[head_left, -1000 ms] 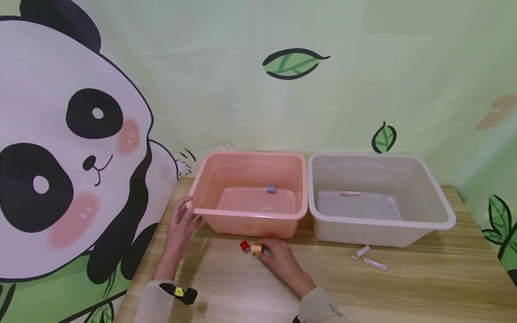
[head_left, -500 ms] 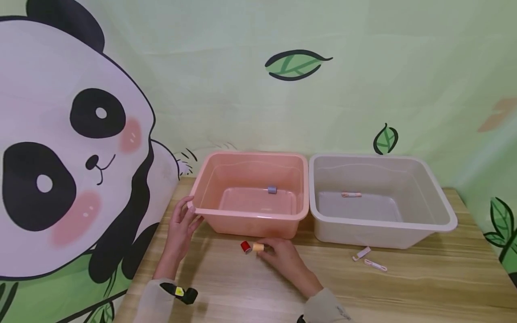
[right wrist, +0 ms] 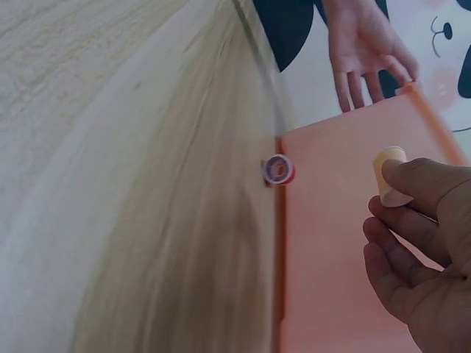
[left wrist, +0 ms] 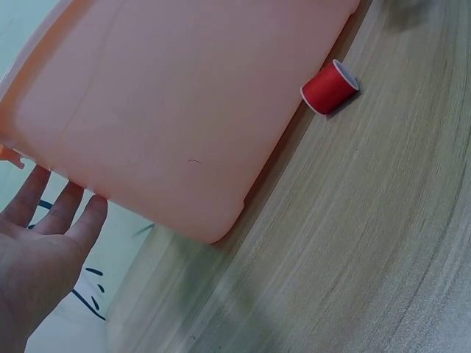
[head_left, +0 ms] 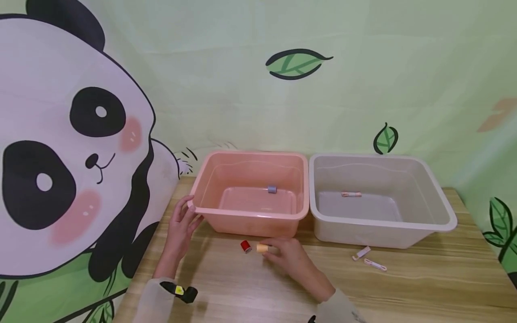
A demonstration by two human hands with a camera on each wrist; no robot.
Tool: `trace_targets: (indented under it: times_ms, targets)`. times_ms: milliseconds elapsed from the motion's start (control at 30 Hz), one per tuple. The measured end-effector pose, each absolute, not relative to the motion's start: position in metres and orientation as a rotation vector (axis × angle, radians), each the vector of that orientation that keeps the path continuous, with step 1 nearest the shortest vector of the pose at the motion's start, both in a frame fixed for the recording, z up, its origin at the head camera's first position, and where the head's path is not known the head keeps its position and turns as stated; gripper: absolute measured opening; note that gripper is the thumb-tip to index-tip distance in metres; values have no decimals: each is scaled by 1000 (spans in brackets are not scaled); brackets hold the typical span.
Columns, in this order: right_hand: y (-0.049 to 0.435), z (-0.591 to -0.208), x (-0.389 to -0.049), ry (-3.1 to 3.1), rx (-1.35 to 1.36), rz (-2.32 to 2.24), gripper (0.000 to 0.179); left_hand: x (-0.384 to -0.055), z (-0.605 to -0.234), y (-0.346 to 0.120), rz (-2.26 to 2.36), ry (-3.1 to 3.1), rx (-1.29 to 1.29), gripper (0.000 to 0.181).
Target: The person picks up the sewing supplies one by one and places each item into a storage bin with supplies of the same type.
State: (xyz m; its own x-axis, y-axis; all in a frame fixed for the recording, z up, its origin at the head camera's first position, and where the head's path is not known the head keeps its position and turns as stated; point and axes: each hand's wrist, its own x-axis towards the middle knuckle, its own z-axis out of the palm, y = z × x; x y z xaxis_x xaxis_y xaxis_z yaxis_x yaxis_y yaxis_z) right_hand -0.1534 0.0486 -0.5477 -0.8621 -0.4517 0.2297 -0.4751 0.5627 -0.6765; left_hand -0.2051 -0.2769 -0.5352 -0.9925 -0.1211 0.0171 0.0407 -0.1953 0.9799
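Note:
My right hand (head_left: 288, 253) pinches a pale orange thread spool (head_left: 262, 248) between thumb and fingers, in front of the pink plastic bin (head_left: 250, 224). In the right wrist view the spool (right wrist: 390, 176) is held up, overlapping the bin's side wall. To its left a red thread spool (head_left: 245, 246) lies on its side on the wooden table, close to the bin's base. My left hand (head_left: 181, 226) is at the bin's front left corner. Its extended fingers (left wrist: 88, 220) touch the bin's edge in the left wrist view. Inside the bin lies a blue-grey spool (head_left: 272, 189).
A light grey bin (head_left: 375, 233) stands right beside the pink one, with a small pinkish bundle (head_left: 351, 194) on its floor. Two small, narrow pink-white items (head_left: 361, 253) lie on the table (head_left: 444, 278) before it. A printed panda backdrop (head_left: 226, 98) hangs behind.
My right hand has drawn the pale orange spool slightly to the right, widening its gap to the red spool. My left hand stays at the bin's corner.

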Motion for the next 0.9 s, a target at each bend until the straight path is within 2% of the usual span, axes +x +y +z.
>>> trace_targets:
  times_ms: [600, 900]
  targets:
    - [61, -503, -142, -2636, 849, 1073, 28, -204, -533, -275, -2352, -1924, 93, 44]
    - [67, -483, -143, -2435, 996, 1030, 27, -205, -533, -276, -2362, -1901, 74, 44]
